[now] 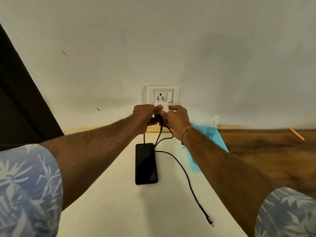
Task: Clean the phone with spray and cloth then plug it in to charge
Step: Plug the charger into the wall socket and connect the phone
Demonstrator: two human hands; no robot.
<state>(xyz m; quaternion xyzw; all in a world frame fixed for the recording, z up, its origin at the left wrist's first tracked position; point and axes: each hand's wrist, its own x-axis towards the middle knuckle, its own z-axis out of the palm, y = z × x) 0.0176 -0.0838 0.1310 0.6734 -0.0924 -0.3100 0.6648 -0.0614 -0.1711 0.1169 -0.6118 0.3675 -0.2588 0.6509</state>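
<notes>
- Just below the wall socket [160,97], both hands meet on the white charger adapter [163,108]. The left hand [144,118] pinches it with the thumb on top, the right hand [175,119] curls round its right side, and black cable [188,180] bunches between them.
- The socket lies straight above the adapter, almost touching its top edge. Both hands are equally near, so the move looks like a short lift and push toward the wall (whether the pins face the holes is hidden).
- Both arms reach forward, nearly straight, converging over the white table [119,202].
- The phone [146,164] lies flat beneath the hands, long axis pointing at the wall. The cable's free plug [210,220] rests well apart from it, near the table's right edge.
- The blue cloth [211,141] and spray bottle [215,121] sit right of the right wrist.
</notes>
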